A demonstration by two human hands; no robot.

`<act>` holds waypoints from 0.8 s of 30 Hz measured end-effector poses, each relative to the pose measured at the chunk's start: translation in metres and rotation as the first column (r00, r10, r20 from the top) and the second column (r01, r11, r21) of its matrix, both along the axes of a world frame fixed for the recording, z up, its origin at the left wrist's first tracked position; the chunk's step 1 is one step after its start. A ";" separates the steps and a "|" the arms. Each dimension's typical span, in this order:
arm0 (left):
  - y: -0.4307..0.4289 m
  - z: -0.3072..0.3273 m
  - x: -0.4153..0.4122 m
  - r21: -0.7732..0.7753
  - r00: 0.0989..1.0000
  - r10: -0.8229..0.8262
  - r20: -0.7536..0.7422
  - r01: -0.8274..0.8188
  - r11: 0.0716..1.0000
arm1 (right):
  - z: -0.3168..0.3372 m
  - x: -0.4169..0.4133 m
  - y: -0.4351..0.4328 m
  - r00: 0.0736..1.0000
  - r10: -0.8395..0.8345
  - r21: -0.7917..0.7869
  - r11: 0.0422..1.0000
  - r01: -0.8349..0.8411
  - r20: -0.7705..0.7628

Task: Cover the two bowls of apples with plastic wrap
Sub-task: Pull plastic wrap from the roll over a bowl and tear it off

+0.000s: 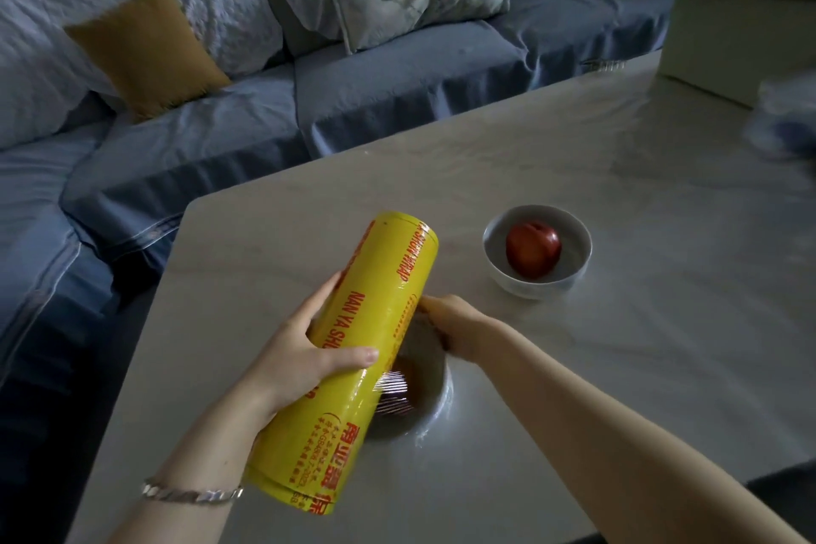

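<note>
My left hand (304,349) grips a large yellow roll of plastic wrap (353,349), held tilted above the near white bowl (435,406). Clear film stretches from the roll over this bowl, and a dark red apple (395,398) shows dimly under the wrinkled film. My right hand (455,322) rests at the bowl's far rim with its fingers closed on the film's edge beside the roll. A second white bowl (536,285) stands further back to the right, uncovered, with one red apple (533,249) inside.
The pale marble table (618,199) runs to the right. A white box (728,44) and a crumpled plastic bag (781,119) sit at its far right. A blue sofa (397,75) with a yellow cushion (145,49) lies behind and to the left.
</note>
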State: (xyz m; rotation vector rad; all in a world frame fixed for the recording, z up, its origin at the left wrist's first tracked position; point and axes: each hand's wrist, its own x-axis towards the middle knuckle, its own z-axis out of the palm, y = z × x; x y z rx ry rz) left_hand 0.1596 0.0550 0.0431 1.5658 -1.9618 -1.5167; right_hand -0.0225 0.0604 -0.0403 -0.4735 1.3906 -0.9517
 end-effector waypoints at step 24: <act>0.008 -0.002 -0.011 -0.056 0.991 0.134 0.018 -0.133 0.990 | -0.019 -0.003 0.037 0.766 -0.130 -0.244 0.969 -0.036 -0.629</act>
